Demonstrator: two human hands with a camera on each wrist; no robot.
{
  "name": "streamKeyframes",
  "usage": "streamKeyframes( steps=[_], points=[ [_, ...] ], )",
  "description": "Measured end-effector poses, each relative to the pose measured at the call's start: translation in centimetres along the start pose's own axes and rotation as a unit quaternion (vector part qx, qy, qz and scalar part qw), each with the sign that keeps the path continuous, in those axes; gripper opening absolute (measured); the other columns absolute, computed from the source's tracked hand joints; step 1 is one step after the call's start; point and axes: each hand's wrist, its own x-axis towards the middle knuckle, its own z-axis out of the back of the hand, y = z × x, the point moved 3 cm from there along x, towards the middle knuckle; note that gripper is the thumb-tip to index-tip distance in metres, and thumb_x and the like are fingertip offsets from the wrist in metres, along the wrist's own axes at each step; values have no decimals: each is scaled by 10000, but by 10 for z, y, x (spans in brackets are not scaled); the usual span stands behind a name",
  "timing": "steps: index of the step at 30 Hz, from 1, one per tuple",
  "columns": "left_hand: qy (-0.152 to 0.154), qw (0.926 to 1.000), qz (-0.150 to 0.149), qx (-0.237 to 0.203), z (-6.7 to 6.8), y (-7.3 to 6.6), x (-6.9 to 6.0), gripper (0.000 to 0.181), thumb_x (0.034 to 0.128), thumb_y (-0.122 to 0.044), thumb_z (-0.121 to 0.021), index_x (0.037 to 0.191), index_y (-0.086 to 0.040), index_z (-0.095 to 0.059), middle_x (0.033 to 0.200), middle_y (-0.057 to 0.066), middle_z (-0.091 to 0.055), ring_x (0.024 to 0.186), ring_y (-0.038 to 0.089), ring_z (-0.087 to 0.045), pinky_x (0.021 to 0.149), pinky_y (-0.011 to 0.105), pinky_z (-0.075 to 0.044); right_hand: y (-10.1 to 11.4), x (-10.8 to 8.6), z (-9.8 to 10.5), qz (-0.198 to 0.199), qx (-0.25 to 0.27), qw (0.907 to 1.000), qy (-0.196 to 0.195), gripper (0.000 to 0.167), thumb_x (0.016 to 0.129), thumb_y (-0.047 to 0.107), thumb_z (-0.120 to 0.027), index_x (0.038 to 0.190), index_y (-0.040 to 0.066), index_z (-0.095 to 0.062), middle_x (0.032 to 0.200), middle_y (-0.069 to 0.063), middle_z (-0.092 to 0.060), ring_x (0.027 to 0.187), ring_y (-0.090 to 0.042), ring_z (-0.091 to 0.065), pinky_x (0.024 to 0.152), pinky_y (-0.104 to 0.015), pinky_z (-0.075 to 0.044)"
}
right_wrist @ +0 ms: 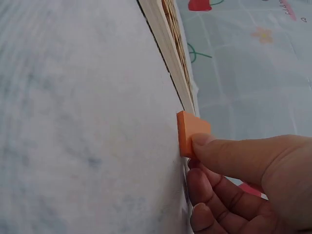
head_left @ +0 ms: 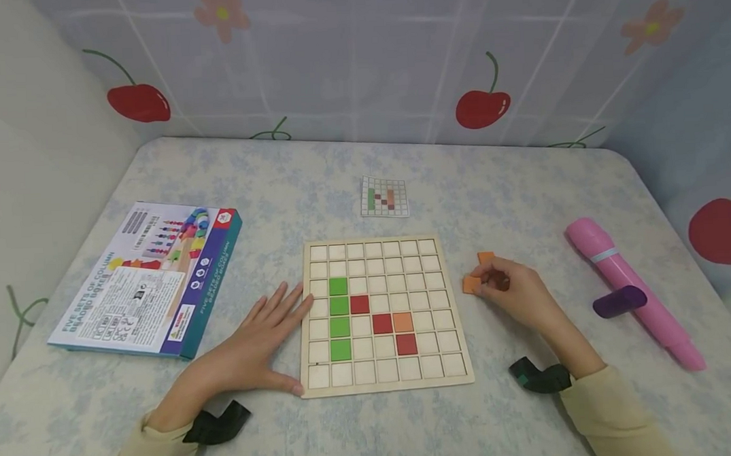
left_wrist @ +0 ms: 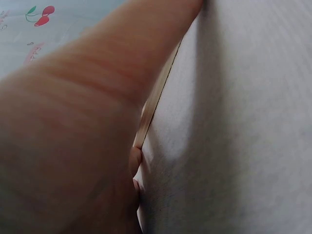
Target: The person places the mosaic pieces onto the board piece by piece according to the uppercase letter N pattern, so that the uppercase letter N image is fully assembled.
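Note:
A wooden grid board (head_left: 387, 382) lies flat on the table, holding a column of several green tiles (head_left: 339, 306), three red tiles (head_left: 359, 304) in a diagonal, and one lighter orange tile (head_left: 403, 321). My left hand (head_left: 248, 352) is spread beside the board, its thumb and index fingertip touching the left edge. To the right of the board, my right hand (head_left: 518, 293) pinches an orange square tile (right_wrist: 194, 129) between thumb and fingers. Another orange tile (head_left: 485, 257) lies just beyond that hand, partly hidden by it.
Behind the board lies a small printed card (head_left: 384, 196) showing a coloured grid pattern. On the left is a flat boxed set (head_left: 153, 278). A pink tube (head_left: 641, 297) with a purple cylindrical piece (head_left: 620, 302) across it lies on the right. Black bands (head_left: 217, 423) are on both wrists.

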Motion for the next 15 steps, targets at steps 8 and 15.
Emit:
streamKeyframes(
  steps=[8,15],
  points=[
    [27,10000,42,35,0,0,0,1207,638,-698,-672,1518,-124,-77,1558,68,30,1386,263,128,1071,514,32,13,3,6,-15,316,9992,-248,62,856,18,-669,918,19,-676,908,-94,-664,774,-193,-617,629,-224,-482],
    [93,9999,63,-35,2,-1,1,1216,632,-685,-687,1516,-106,-85,1556,83,31,1385,271,128,1069,517,38,41,13,-15,-95,1572,9872,243,110,879,97,-663,953,16,-680,914,-75,-661,806,-161,-633,682,-260,-504]
  ],
)
